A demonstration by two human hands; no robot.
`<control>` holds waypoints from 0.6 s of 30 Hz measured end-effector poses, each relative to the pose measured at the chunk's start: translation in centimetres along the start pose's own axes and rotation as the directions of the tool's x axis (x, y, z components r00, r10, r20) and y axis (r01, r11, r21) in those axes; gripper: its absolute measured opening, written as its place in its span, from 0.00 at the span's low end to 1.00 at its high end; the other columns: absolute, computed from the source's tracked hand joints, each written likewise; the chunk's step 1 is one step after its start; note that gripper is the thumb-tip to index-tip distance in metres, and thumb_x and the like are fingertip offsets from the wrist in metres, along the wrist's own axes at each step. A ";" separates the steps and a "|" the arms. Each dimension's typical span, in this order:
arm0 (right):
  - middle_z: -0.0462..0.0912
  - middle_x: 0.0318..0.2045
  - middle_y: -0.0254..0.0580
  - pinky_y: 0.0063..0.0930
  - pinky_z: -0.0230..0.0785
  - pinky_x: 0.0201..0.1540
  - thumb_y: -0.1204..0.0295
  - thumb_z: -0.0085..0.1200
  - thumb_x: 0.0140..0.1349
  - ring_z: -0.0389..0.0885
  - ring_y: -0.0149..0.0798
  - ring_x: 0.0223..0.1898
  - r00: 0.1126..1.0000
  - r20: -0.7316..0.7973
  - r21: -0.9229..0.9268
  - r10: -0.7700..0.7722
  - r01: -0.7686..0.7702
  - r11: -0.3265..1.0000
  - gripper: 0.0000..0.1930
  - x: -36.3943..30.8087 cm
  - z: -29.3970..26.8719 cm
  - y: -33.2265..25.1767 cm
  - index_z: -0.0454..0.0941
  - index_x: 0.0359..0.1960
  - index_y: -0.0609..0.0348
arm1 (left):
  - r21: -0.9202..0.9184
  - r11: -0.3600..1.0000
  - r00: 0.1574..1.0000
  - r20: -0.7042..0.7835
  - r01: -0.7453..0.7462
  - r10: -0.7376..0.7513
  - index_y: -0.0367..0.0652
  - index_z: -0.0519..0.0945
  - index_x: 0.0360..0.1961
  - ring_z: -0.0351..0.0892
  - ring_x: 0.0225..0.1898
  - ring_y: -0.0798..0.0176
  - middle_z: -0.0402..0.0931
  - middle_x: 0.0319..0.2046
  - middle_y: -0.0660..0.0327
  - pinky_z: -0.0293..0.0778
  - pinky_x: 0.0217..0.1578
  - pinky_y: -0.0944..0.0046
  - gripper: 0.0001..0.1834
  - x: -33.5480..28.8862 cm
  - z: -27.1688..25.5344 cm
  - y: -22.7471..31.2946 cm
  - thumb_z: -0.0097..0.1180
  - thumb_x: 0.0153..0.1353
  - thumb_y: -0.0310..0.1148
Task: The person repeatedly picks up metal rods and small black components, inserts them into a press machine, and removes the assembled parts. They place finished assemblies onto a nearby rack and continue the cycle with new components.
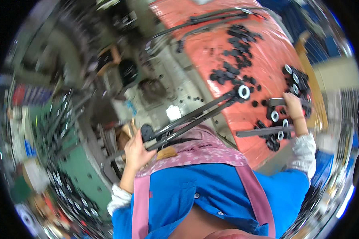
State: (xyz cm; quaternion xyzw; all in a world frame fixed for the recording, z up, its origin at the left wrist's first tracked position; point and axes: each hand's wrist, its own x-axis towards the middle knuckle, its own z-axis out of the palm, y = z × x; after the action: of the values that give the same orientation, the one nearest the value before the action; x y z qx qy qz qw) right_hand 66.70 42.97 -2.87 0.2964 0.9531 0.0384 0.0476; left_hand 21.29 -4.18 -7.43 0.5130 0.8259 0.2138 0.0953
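Observation:
My left hand (136,152) is closed around the lower end of a long dark frame of paired metal bars (197,115), which slants up to the right across my apron. At the frame's far end sits a black wheel with a white hub (243,92), over the edge of the red-covered table (211,47). A round black part (146,132) shows beside my left fingers. On the right, my right hand (294,106) reaches in among black wheels with white hubs (275,116). Its fingers are bent by a dark flat piece (277,102); their grip is partly hidden.
Loose black plastic parts (237,49) lie scattered on the red cover, with long dark bars (211,22) behind them. A grey bar (263,131) lies near the right side. Blurred machinery (147,87) stands ahead, and a green surface (81,167) bears more metal bars at left.

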 end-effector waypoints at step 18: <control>0.77 0.25 0.49 0.44 0.73 0.32 0.46 0.58 0.58 0.80 0.52 0.28 0.612 0.091 0.149 -0.785 0.771 0.619 0.42 24.3 -10.8 -47.9 0.57 0.72 0.46 | -0.081 0.994 0.985 -0.148 0.075 -0.086 0.32 0.65 0.62 0.77 0.28 0.49 0.74 0.23 0.53 0.72 0.29 0.52 0.52 -4.6 -9.4 -9.3 0.76 0.37 0.44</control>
State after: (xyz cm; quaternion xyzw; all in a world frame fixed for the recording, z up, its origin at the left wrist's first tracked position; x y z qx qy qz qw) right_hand 18.68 16.98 1.32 -0.1428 0.9815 -0.0530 0.1156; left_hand 12.38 -14.23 -3.52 0.4575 0.8422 0.2790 0.0599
